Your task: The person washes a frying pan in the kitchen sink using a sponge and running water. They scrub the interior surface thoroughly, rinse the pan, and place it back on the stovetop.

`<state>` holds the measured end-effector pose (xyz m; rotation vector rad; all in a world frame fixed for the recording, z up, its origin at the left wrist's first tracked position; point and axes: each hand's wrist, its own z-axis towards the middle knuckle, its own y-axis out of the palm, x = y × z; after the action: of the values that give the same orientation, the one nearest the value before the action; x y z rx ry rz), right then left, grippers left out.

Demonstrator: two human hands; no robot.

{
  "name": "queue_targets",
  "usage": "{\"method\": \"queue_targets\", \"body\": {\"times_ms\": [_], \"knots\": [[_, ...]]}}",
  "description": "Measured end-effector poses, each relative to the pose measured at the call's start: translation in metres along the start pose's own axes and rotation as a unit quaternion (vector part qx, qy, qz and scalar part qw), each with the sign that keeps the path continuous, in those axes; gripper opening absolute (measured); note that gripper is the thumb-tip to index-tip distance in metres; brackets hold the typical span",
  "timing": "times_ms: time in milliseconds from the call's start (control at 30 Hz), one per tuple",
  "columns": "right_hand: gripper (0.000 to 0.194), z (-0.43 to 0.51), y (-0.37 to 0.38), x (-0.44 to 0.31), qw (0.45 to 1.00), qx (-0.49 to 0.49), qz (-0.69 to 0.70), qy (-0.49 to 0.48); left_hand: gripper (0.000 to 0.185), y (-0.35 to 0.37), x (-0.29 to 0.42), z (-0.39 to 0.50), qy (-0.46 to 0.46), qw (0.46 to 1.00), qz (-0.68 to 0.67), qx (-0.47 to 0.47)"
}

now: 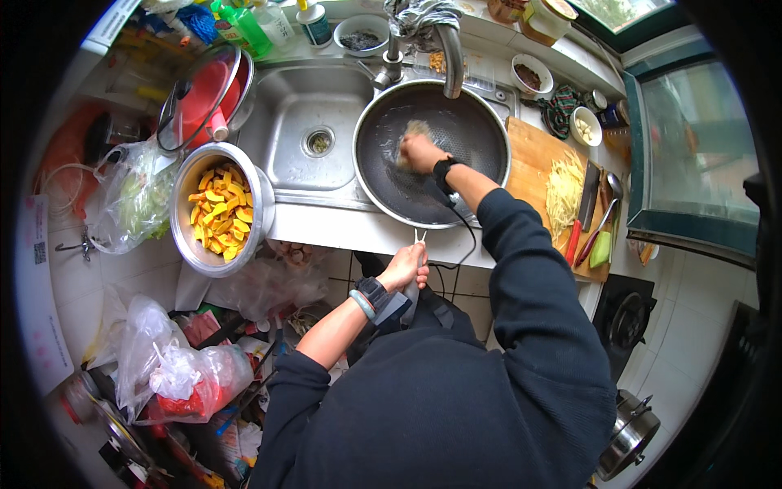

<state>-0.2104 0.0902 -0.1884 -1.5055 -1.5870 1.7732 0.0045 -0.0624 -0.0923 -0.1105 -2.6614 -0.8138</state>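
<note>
A large dark wok (473, 140) with a metal rim rests over the right part of the sink, beneath the faucet (453, 61). Inside it my right hand (421, 151), slightly blurred, grips a pale brown scrubber (418, 128) against the wet inner surface. My left hand (406, 267) is closed around the wok's handle (412, 296), at the side of the wok nearest my body. The fingers of my right hand partly hide the scrubber.
Left of the wok are the steel sink basin (293, 104) and a metal bowl (264, 202) of cut pumpkin. A cutting board (525, 156) on the right bears shredded vegetable, a cleaver (588, 194) and a ladle (614, 183). Plastic bags (189, 373) lie low at left.
</note>
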Motion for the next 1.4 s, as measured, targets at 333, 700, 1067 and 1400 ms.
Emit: {"method": "queue_targets", "body": {"times_ms": [333,700,1067,1400], "knots": [[0.018,-0.043,-0.048,0.044,0.987,-0.103,-0.030,0.117,0.035,-0.003,-0.002,0.003,0.013,1.000,-0.010,-0.013],[0.016,0.044,-0.003,-0.005,0.993,0.058,-0.042,0.093,0.036,0.001,0.000,-0.001,0.005,1.000,0.002,0.006],[0.010,-0.057,-0.032,0.027,0.989,-0.120,-0.029,0.082,0.035,-0.001,0.000,-0.001,0.010,1.000,-0.006,-0.009],[0.009,0.036,-0.011,0.006,0.987,0.117,0.009,0.112,0.035,0.001,0.001,0.000,0.008,1.000,0.003,0.009]]}}
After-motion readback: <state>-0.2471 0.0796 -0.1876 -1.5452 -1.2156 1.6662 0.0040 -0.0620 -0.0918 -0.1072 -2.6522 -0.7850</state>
